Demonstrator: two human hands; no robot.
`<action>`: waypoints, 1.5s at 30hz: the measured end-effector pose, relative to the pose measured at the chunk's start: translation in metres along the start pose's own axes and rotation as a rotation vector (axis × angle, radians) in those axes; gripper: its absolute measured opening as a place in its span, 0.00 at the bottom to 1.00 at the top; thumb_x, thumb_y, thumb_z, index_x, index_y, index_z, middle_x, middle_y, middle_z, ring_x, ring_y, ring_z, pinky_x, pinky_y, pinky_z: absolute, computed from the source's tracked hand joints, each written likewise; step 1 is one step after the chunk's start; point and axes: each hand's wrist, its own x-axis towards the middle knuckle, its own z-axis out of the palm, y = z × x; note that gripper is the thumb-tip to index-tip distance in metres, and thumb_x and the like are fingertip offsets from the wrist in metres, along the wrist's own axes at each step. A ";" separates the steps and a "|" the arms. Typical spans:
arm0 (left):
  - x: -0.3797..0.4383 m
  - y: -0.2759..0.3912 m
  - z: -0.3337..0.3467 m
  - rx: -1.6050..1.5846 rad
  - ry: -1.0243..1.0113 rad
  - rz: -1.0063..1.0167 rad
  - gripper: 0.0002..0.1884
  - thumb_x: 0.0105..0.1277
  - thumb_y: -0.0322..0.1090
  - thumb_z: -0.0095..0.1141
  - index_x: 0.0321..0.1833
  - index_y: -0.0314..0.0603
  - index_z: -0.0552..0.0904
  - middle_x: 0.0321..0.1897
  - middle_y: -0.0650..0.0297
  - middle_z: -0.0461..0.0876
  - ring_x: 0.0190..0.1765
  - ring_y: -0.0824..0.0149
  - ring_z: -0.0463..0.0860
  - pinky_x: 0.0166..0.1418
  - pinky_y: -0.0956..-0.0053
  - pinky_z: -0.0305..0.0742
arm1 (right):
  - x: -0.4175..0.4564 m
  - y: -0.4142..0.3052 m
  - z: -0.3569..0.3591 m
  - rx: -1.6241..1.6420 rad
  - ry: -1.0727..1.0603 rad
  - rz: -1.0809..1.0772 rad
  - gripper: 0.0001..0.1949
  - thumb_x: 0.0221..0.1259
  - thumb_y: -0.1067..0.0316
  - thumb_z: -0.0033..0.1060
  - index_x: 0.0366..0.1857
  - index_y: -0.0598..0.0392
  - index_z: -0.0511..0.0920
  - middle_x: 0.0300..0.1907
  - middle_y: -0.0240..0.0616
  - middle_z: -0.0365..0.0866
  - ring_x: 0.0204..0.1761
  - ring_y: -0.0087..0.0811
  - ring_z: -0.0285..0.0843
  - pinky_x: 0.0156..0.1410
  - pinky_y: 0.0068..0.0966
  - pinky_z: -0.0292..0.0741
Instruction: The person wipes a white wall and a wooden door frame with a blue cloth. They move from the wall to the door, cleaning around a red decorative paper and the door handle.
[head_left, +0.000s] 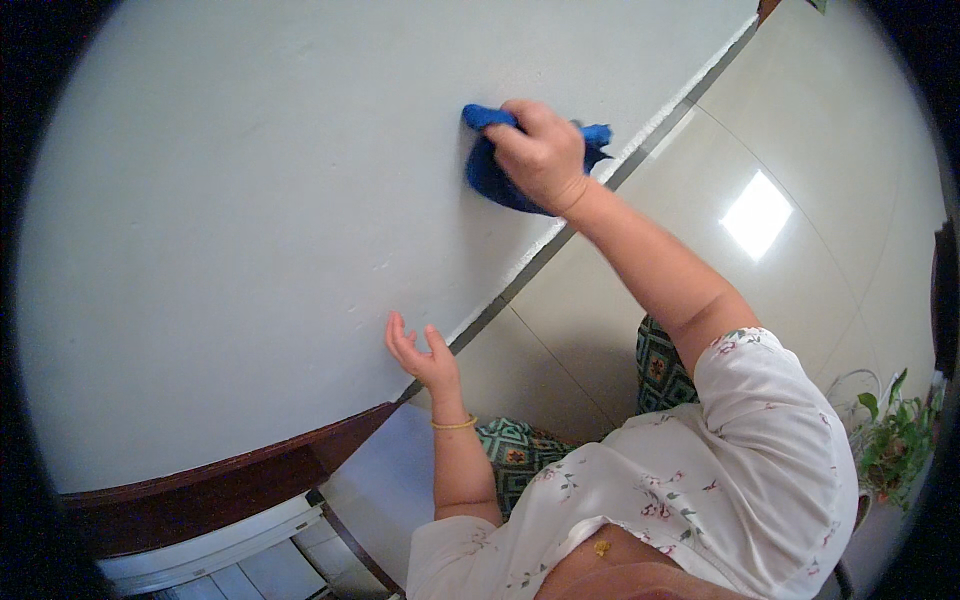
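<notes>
A crumpled blue cloth (499, 176) is bunched in my right hand (541, 154), which presses it to the pale painted wall (247, 210). One corner of the cloth pokes out past the thumb side, and another sticks out on the far side of the hand. Lower down, my left hand (424, 356) is raised near the same wall with its fingers loosely curled and apart, holding nothing. Whether its fingertips touch the wall I cannot tell. A thin yellow bangle (454, 423) circles the left wrist. Small marks and bumps dot the wall surface.
Along the wall's foot runs a rough white edge above a grey skirting strip (544, 259). Glossy floor tiles (675, 217) reflect a bright light. A dark wooden door frame (225, 480) borders the wall at lower left. A leafy potted plant (892, 450) stands at right.
</notes>
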 end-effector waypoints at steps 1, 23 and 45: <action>0.001 0.000 -0.002 0.005 0.000 -0.004 0.27 0.61 0.26 0.55 0.65 0.35 0.68 0.66 0.50 0.66 0.65 0.54 0.69 0.57 0.60 0.72 | 0.002 0.011 -0.002 -0.021 -0.001 -0.013 0.09 0.44 0.71 0.63 0.31 0.42 0.81 0.37 0.32 0.80 0.34 0.34 0.81 0.30 0.30 0.78; -0.002 0.002 0.003 0.010 -0.026 -0.004 0.27 0.60 0.26 0.55 0.65 0.37 0.68 0.66 0.51 0.67 0.65 0.54 0.69 0.56 0.62 0.71 | -0.009 -0.015 0.005 0.045 0.010 0.159 0.10 0.43 0.72 0.63 0.32 0.42 0.82 0.36 0.34 0.80 0.32 0.36 0.80 0.30 0.30 0.78; 0.000 -0.001 -0.001 0.016 -0.043 -0.023 0.28 0.61 0.26 0.56 0.66 0.37 0.68 0.66 0.51 0.66 0.65 0.55 0.69 0.57 0.61 0.72 | 0.001 0.010 0.001 0.012 0.030 0.005 0.07 0.45 0.72 0.62 0.29 0.43 0.80 0.36 0.35 0.81 0.33 0.37 0.81 0.33 0.32 0.79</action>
